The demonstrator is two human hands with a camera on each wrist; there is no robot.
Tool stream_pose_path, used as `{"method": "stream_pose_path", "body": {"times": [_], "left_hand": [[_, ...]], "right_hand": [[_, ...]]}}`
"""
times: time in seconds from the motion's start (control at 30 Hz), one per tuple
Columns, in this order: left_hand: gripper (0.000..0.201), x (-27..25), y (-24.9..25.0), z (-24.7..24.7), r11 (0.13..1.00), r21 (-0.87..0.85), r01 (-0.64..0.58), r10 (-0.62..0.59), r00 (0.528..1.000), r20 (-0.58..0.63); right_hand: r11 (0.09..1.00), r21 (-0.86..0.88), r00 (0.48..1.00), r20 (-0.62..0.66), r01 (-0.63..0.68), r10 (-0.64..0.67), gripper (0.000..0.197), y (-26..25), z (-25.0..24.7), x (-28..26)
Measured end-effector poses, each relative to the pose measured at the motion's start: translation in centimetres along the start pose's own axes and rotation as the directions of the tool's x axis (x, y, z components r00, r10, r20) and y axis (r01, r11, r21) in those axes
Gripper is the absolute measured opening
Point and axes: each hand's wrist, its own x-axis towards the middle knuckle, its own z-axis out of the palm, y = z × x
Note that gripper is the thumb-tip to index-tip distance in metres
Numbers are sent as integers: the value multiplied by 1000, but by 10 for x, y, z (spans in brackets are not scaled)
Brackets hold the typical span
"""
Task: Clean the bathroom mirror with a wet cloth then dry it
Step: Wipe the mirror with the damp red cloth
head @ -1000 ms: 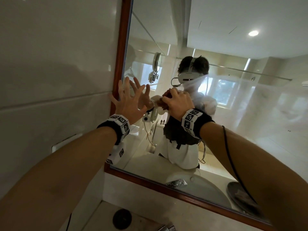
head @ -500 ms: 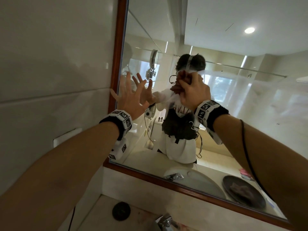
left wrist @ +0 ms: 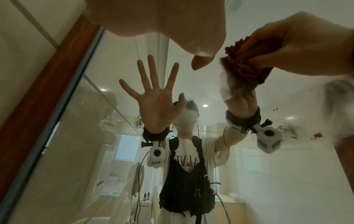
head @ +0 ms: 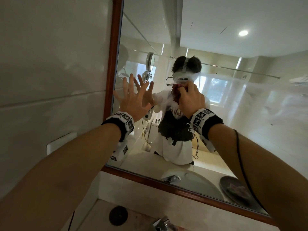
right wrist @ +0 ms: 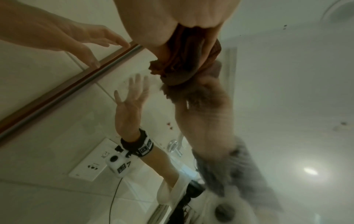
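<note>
Right hand [head: 191, 99] bunched round cloth [head: 176, 94], mid-frame on mirror [head: 250, 114]; left hand [head: 135, 100] spread, holding nothing. Best: overlapping strokes, firm pressure.

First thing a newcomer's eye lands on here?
The right hand bunching a reddish-brown cloth against the wood-framed wall mirror, mid-glass. Beside it, near the frame's left edge, the left hand with fingers spread at the glass. A hazy smear covers the glass to the right of the cloth.
</note>
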Motion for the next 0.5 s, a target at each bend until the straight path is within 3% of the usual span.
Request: {"method": "stream_pose_path", "body": {"times": [0.2,0.3,0.4,0.5], "left_hand": [[88,-6,16,17,1000,2,-20,20,1000,24],[87,-13,22,19,999,16,-28,28,999,44],[86,-18,26,18,999,14,-40,39,998,49],[87,-17,25,16,999,6,-49,49,998,42]], "right_hand": [[980,-74,982,-21,186,-188,38,17,22,-35],[968,-30,967,68,248,-245,36,15,43,-56],[959,-37,954,117,282,-276,35,17,47,-65],[973,-51,973,67,223,-220,33,29,27,-55]]}}
